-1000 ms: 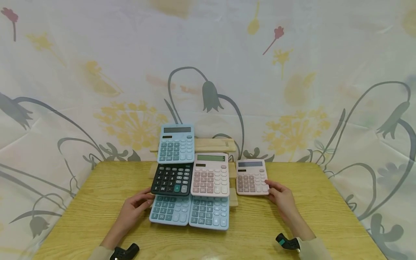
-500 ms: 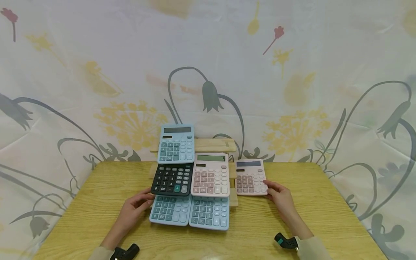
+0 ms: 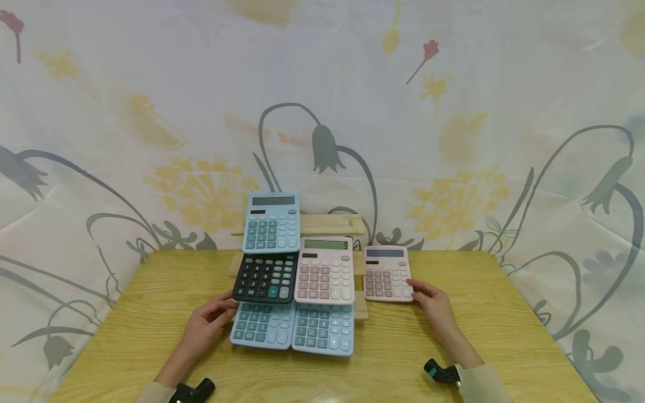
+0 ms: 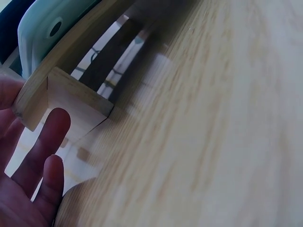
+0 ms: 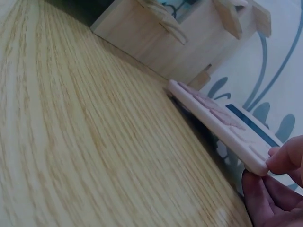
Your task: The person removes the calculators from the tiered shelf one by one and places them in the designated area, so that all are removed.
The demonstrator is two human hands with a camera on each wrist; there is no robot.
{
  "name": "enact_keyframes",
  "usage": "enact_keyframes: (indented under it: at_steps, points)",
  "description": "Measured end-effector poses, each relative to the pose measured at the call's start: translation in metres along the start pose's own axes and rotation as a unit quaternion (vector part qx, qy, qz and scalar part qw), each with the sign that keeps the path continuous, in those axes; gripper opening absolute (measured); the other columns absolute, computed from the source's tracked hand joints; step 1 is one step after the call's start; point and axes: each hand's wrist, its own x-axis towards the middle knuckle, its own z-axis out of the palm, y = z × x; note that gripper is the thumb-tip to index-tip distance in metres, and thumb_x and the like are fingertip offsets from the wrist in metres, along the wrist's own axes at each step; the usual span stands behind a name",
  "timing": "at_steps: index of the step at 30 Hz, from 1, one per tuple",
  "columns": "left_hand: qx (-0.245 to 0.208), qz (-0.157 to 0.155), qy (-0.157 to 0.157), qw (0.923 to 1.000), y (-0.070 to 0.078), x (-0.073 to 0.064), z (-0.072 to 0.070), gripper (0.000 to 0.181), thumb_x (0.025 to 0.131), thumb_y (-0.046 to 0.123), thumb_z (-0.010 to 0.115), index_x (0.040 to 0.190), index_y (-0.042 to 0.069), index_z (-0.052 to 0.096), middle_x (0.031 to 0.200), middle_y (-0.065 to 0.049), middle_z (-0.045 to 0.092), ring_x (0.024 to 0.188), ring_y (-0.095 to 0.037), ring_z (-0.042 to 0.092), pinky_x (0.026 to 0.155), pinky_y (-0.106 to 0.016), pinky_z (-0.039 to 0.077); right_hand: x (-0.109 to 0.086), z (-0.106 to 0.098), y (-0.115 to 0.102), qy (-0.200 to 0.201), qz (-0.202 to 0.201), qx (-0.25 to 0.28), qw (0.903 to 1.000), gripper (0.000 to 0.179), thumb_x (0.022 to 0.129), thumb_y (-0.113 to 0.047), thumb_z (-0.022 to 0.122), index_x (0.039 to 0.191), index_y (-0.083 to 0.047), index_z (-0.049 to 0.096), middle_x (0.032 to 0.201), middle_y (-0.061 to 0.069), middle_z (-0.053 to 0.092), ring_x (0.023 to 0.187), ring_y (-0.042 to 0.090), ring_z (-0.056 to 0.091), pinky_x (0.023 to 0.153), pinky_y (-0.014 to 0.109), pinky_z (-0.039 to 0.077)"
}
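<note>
My right hand (image 3: pixel 434 308) pinches the lower right edge of a pink calculator (image 3: pixel 387 273). In the right wrist view, this calculator (image 5: pixel 227 127) is tilted and clear of the tabletop, with the thumb above and fingers below. My left hand (image 3: pixel 206 322) rests against the left end of a tiered wooden rack (image 3: pixel 332 224). In the left wrist view, its relaxed fingers (image 4: pixel 45 146) lie beside the shelf end (image 4: pixel 78 101). On the rack stand a blue calculator (image 3: pixel 272 223), a black calculator (image 3: pixel 265 278), another pink calculator (image 3: pixel 325 271) and two lower blue calculators (image 3: pixel 262 324).
The rack stands on a yellowish wood-grain table (image 3: pixel 398 358). Behind it hangs a pale flower-patterned cloth (image 3: pixel 322 73). In the right wrist view, the rack's side panel (image 5: pixel 142 35) is beyond the held calculator. Each wrist carries a black camera (image 3: pixel 440 371).
My right hand has brought the pink calculator slightly left, closer to the rack. My left hand stays at the rack's left end. The whole head view has shifted a little.
</note>
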Motion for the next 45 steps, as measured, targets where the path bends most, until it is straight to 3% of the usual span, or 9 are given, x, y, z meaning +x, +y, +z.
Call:
enact_keyframes:
  at_steps: [7, 12, 15, 28, 37, 45]
  points:
    - [-0.006, 0.006, 0.008, 0.9999, -0.0004, 0.0005, 0.0016, 0.011, 0.096, 0.003, 0.063, 0.102, 0.000, 0.072, 0.140, -0.024, 0.054, 0.113, 0.012, 0.048, 0.085, -0.017, 0.048, -0.0017, 0.0004, 0.0012, -0.004, -0.010, 0.006, 0.9999, 0.039, 0.102, -0.001, 0.046, 0.140, 0.006, 0.051, 0.151, 0.020, 0.042, 0.133, 0.026, 0.042, 0.084, 0.010, 0.043]
    - [-0.003, 0.004, 0.013, 0.9999, 0.0002, -0.0004, 0.0035, 0.011, 0.096, 0.003, 0.063, 0.102, 0.000, 0.072, 0.140, -0.023, 0.054, 0.112, 0.012, 0.049, 0.085, -0.018, 0.049, -0.0015, 0.0018, 0.0014, 0.025, -0.010, 0.006, 0.9996, 0.038, 0.101, -0.004, 0.050, 0.138, 0.005, 0.054, 0.145, 0.021, 0.049, 0.110, 0.006, 0.055, 0.082, 0.013, 0.046]
    - [-0.002, 0.002, 0.016, 0.9999, 0.0006, -0.0010, 0.0043, 0.012, 0.096, 0.003, 0.063, 0.102, 0.001, 0.072, 0.140, -0.023, 0.054, 0.112, 0.012, 0.049, 0.085, -0.018, 0.049, -0.0024, 0.0025, 0.0007, 0.040, -0.012, 0.002, 0.9991, 0.038, 0.099, -0.005, 0.054, 0.136, 0.006, 0.055, 0.143, 0.022, 0.050, 0.099, -0.003, 0.055, 0.081, 0.014, 0.047]
    - [0.014, -0.003, 0.019, 0.9997, -0.0008, -0.0025, 0.0021, 0.012, 0.097, 0.005, 0.063, 0.102, 0.002, 0.073, 0.140, -0.020, 0.055, 0.113, 0.004, 0.053, 0.080, -0.023, 0.052, -0.0081, 0.0071, 0.0028, 0.059, -0.027, -0.012, 0.9978, 0.033, 0.098, -0.002, 0.054, 0.129, 0.006, 0.062, 0.139, 0.021, 0.056, 0.101, 0.005, 0.055, 0.076, 0.015, 0.047]
    - [0.007, -0.005, 0.020, 0.9998, 0.0000, -0.0023, 0.0035, 0.012, 0.097, 0.005, 0.063, 0.104, 0.003, 0.072, 0.141, -0.020, 0.054, 0.112, 0.009, 0.051, 0.081, -0.022, 0.051, -0.0062, 0.0072, 0.0052, 0.069, -0.039, -0.022, 0.9966, 0.032, 0.097, -0.001, 0.055, 0.127, 0.007, 0.063, 0.137, 0.020, 0.057, 0.109, -0.002, 0.050, 0.081, 0.010, 0.045]
    - [0.003, 0.005, 0.022, 0.9998, -0.0005, -0.0010, 0.0053, 0.012, 0.096, 0.002, 0.063, 0.102, 0.002, 0.072, 0.140, -0.021, 0.054, 0.110, 0.008, 0.053, 0.078, -0.023, 0.052, -0.0042, 0.0065, 0.0071, 0.077, -0.053, -0.026, 0.9953, 0.030, 0.098, -0.002, 0.059, 0.126, 0.006, 0.064, 0.133, 0.020, 0.061, 0.102, -0.008, 0.053, 0.081, 0.010, 0.045]
